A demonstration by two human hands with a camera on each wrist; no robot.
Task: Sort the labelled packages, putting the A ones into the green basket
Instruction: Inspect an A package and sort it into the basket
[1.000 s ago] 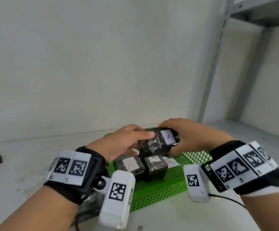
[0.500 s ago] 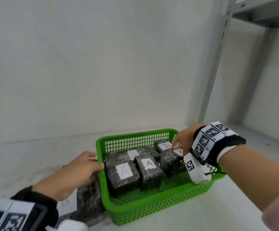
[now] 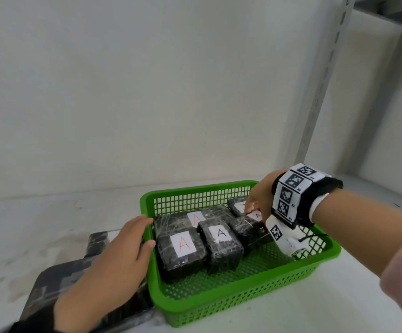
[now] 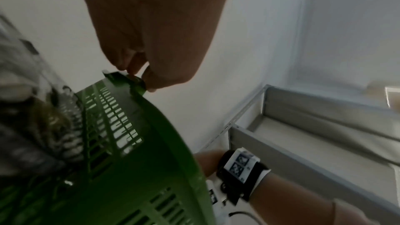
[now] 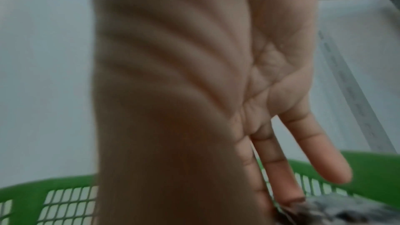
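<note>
The green basket (image 3: 243, 296) stands on the white shelf and holds several black wrapped packages with white A labels: one at the front left (image 3: 183, 246), one in the middle (image 3: 220, 236), one behind (image 3: 195, 218). My right hand (image 3: 250, 209) reaches into the back right corner. Its straight fingers (image 5: 279, 168) touch the top of an A package (image 3: 248, 229) lying there. My left hand (image 3: 148, 230) rests against the basket's left rim (image 4: 129, 83) with loosely bent fingers and holds nothing.
Dark wrapped packages (image 3: 58, 280) lie outside the basket on the left, under my left forearm, with another (image 3: 97, 239) behind. A grey metal upright (image 3: 325, 80) rises at the right. The wall stands close behind the basket.
A second ago both hands held an A package above the basket. It now lies in the back right corner under my right fingertips, and my left hand has dropped to the left rim.
</note>
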